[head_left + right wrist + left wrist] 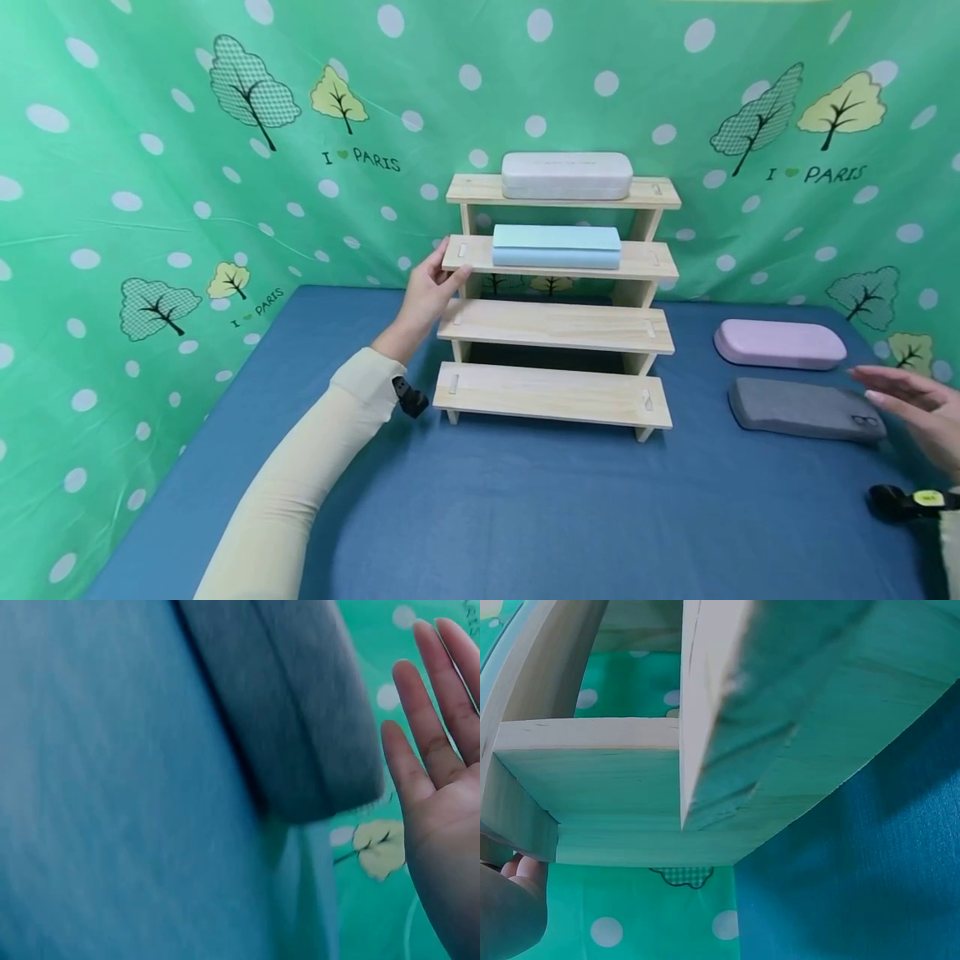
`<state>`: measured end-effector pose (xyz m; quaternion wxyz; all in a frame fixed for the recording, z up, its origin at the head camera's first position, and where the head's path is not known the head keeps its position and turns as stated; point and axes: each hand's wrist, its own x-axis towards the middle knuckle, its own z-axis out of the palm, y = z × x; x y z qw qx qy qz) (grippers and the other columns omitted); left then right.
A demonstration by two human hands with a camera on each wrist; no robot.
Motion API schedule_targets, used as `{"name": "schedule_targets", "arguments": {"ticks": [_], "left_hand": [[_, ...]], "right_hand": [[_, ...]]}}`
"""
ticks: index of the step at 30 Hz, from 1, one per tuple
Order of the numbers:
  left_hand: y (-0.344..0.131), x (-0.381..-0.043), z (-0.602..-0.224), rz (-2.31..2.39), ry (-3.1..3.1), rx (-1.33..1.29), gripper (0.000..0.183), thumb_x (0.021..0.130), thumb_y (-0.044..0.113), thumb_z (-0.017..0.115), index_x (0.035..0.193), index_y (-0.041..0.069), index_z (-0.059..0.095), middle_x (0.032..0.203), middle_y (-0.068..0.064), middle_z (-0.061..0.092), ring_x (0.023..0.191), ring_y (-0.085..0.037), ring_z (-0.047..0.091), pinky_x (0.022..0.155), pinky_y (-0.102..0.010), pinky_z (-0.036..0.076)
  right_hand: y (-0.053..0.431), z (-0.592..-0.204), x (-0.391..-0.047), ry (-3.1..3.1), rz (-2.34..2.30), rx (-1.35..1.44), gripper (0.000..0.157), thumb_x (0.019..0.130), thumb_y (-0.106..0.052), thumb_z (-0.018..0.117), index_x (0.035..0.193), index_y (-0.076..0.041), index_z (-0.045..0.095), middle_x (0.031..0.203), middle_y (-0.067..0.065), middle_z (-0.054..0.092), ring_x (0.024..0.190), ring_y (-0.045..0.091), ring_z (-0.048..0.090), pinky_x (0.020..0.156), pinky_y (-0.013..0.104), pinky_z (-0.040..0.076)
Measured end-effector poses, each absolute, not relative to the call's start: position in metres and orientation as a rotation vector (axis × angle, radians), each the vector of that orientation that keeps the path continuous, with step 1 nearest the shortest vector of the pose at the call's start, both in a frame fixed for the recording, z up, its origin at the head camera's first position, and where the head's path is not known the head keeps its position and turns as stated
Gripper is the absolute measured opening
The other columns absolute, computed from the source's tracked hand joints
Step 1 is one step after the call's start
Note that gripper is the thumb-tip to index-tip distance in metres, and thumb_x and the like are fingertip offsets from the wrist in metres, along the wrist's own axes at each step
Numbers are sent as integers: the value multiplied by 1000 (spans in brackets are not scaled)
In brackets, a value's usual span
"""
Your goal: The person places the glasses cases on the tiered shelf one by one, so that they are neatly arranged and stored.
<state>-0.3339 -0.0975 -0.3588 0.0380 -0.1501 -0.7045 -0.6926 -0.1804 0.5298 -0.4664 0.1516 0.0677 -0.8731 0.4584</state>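
My left hand [431, 292] grips the left end of the second board from the top of a stepped wooden display shelf [555, 325], thumb on the front edge and fingers at the back. In the left wrist view, that hand [517, 904] shows beside the shelf's side panel [615, 795]. A light blue glasses case [557, 247] lies on that board, and a white glasses case [566, 176] on the top one. At the far right my right hand [918, 412], fingers straight, hovers by the grey glasses case [806, 408]; in the right wrist view its palm [450, 802] holds nothing.
A pink glasses case [780, 344] lies just behind the grey one on the blue cloth [525, 508]. Green cloth [420, 75] with trees and white dots hangs behind the shelf and along the left side.
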Motion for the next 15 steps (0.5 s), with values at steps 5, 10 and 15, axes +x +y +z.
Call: {"name": "schedule_targets", "arguments": {"ticks": [5,10,15], "left_hand": [[-98,-326,-349,-2123,-2159,-461,68,94,9,57,150,4,18,150,-14,33,130,-25,43,101,-30,42],[-96,-315,-338,-2101,-2188,-460,66,95,8,55,149,2,18,149,-17,32,130,-26,42,101,-29,42],[-95,-314,-338,-2107,-2184,-475,67,95,9,55,149,0,18,149,-17,32,132,-26,41,102,-31,41]], "right_hand": [[533,-469,-180,-2564,1313,152,49,97,1,47,144,-10,39,121,-28,43,111,-13,37,97,0,15],[534,-473,-179,-2688,1327,108,53,100,-9,47,147,-27,31,128,-33,35,117,-18,27,104,2,8],[535,-477,-179,-2798,1331,121,58,100,-13,48,151,-25,22,122,-37,31,114,-22,23,98,-1,9]]}}
